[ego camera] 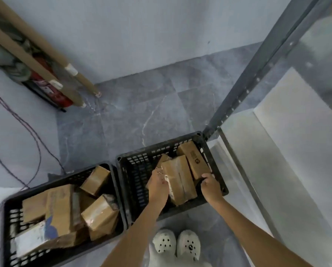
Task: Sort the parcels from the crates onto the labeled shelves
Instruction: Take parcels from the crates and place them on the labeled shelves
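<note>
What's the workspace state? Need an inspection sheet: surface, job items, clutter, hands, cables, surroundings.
Surface: grey marbled floor tiles; both crates stand on them.
Job's things: right crate holds a few cardboard parcels, among them a taped parcel and a labelled parcel. The left crate is piled with parcels. The white shelf stands to the right.
Clutter: cardboard tubes lean on the wall, with a red object behind them.
Hands: left hand is against the taped parcel's left side, grip unclear; right hand has fingers curled on the labelled parcel's near end.
Cables: thin dark cables at far left.
Surroundings: pale wall; the person's white clogs.
</note>
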